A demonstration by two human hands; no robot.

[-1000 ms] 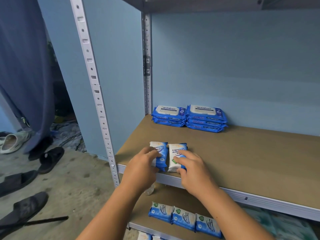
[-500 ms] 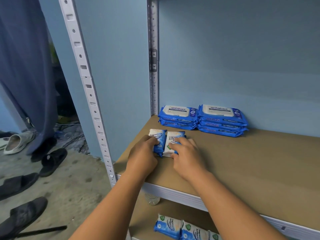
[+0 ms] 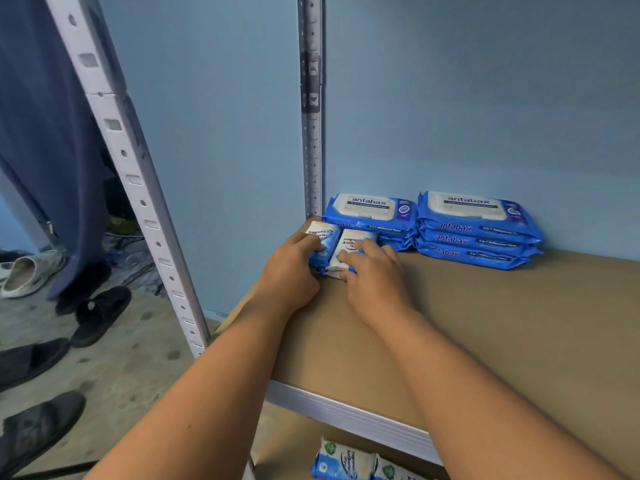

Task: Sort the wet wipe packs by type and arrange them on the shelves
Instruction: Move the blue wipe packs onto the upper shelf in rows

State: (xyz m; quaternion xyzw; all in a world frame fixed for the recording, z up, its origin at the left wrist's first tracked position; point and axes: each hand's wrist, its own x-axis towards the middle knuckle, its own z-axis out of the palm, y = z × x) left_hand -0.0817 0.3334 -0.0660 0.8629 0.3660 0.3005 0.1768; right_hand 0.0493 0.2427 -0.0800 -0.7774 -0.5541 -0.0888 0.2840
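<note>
As if to keep types grouped, the left hand [image 3: 291, 271] and right hand [image 3: 374, 278] each clasp a small blue-and-white plastic wipe pack [image 3: 351, 244] just before the large blue plastic pack stacks [image 3: 474, 230].

Four small wipe packs [image 3: 321, 238]; two antabax stacks [image 3: 475, 230]; two hands [image 3: 290, 269]

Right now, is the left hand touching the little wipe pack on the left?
Touching. In the head view the left hand grips the left small pack, its fingers lying right on the pack's top with no gap.
</note>
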